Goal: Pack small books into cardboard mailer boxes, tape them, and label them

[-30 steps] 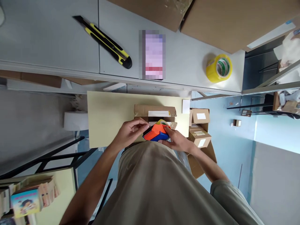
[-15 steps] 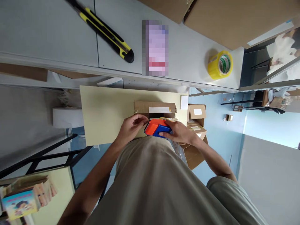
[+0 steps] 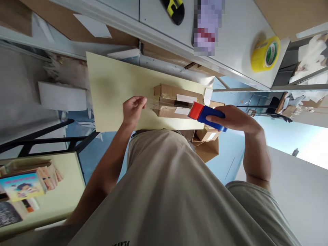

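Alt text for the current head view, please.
The right hand holds a red-and-blue tape dispenser near one end of a cardboard box on a pale yellow table. Past the other end, the left hand pinches what looks like a clear strip running toward the box. A yellow tape roll sits on a grey desk.

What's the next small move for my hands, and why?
I'd probably lower the dispenser a little toward the box: your right hand holds it by the box's right end, your left hand is pinched beyond the left end, and what looks like clear tape spans between them.
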The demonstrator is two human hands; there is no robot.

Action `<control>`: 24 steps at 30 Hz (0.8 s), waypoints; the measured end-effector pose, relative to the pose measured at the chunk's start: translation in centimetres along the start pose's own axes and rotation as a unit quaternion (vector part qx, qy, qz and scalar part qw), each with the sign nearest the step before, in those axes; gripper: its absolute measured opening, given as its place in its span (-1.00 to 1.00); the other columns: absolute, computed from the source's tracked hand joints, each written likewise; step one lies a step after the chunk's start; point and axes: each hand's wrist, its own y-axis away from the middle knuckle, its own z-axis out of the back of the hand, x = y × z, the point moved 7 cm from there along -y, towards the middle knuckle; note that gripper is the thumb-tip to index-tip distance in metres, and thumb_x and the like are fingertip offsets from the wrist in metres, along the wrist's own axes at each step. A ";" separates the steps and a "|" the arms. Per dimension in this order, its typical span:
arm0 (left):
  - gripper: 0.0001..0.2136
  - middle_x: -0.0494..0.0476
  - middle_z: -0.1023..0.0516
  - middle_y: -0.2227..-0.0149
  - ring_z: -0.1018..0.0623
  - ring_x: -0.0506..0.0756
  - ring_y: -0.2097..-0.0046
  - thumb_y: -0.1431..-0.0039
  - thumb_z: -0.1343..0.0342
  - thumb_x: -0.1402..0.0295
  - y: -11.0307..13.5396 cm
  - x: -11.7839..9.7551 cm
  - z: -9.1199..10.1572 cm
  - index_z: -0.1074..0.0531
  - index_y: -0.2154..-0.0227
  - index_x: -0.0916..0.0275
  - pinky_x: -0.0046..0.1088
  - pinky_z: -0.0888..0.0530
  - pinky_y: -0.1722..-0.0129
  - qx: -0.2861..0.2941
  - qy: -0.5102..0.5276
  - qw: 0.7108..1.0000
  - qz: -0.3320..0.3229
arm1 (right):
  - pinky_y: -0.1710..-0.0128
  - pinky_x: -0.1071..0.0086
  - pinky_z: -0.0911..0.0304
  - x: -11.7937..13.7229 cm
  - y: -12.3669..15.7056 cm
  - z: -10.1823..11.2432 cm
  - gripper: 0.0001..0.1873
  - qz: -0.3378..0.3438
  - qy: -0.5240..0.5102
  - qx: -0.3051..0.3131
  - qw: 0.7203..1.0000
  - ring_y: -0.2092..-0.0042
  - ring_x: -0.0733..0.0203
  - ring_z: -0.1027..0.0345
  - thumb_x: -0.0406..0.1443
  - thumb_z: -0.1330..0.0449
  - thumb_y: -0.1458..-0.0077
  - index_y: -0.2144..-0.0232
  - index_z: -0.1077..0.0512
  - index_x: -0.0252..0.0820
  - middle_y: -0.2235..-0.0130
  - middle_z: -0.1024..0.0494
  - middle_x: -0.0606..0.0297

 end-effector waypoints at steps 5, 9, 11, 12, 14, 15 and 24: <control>-0.64 0.01 -0.54 0.40 -0.51 0.00 0.35 -0.23 -0.57 0.08 -2.3 3.1 -1.7 -0.53 0.34 0.17 -0.46 -0.50 0.27 0.024 0.063 0.997 0.025 | 0.36 0.28 -0.25 4.8 -0.5 0.9 -0.13 0.003 0.030 -0.070 0.997 0.42 0.16 -0.46 0.53 -0.13 -0.34 0.41 -0.54 -0.09 0.53 -0.50 0.32; -0.65 0.00 -0.53 0.42 -0.49 -0.01 0.37 -0.21 -0.58 0.13 -3.1 5.7 -3.2 -0.52 0.37 0.16 -0.43 -0.49 0.26 0.032 0.078 0.994 0.065 | 0.29 0.22 -0.29 8.1 -1.0 0.8 -0.18 -0.001 0.064 -0.093 0.994 0.32 0.06 -0.52 0.49 -0.16 -0.36 0.39 -0.55 -0.07 0.50 -0.48 0.26; -0.66 -0.01 -0.53 0.43 -0.50 -0.01 0.37 -0.21 -0.57 0.14 -3.3 6.6 -3.8 -0.53 0.38 0.17 -0.43 -0.48 0.26 0.025 0.079 0.994 0.075 | 0.26 0.20 -0.30 9.2 -1.3 0.8 -0.19 -0.001 0.085 -0.095 0.992 0.31 0.04 -0.53 0.48 -0.16 -0.37 0.38 -0.54 -0.07 0.49 -0.48 0.25; -0.67 -0.02 -0.54 0.43 -0.49 0.00 0.37 -0.20 -0.56 0.15 -3.3 6.9 -4.0 -0.53 0.37 0.17 -0.43 -0.48 0.26 0.019 0.080 0.994 0.075 | 0.26 0.20 -0.31 9.6 -1.5 0.8 -0.19 0.001 0.095 -0.096 0.991 0.32 0.04 -0.51 0.48 -0.15 -0.37 0.39 -0.53 -0.07 0.50 -0.46 0.26; -0.70 -0.02 -0.55 0.43 -0.48 0.00 0.37 -0.21 -0.54 0.16 -3.3 7.3 -4.6 -0.54 0.36 0.17 -0.43 -0.46 0.27 0.011 0.080 0.994 0.071 | 0.27 0.19 -0.31 10.2 -1.6 0.9 -0.18 0.002 0.113 -0.102 0.988 0.35 0.05 -0.48 0.50 -0.13 -0.37 0.41 -0.51 -0.05 0.53 -0.43 0.28; -0.72 -0.02 -0.56 0.43 -0.48 0.01 0.36 -0.23 -0.52 0.18 -3.3 7.4 -4.8 -0.55 0.35 0.17 -0.44 -0.45 0.27 0.010 0.078 0.994 0.071 | 0.27 0.19 -0.31 10.4 -1.6 0.9 -0.18 -0.002 0.119 -0.102 0.988 0.36 0.06 -0.46 0.50 -0.12 -0.37 0.43 -0.49 -0.05 0.54 -0.41 0.28; -0.82 0.03 -0.58 0.35 -0.54 0.06 0.26 -0.35 -0.41 0.27 -3.8 9.2 -7.9 -0.55 0.31 0.17 -0.40 -0.49 0.16 0.035 0.054 0.998 0.022 | 0.29 0.20 -0.26 11.7 -1.7 0.1 -0.18 -0.064 0.155 -0.106 0.980 0.37 0.07 -0.42 0.48 -0.13 -0.38 0.46 -0.45 -0.06 0.53 -0.42 0.25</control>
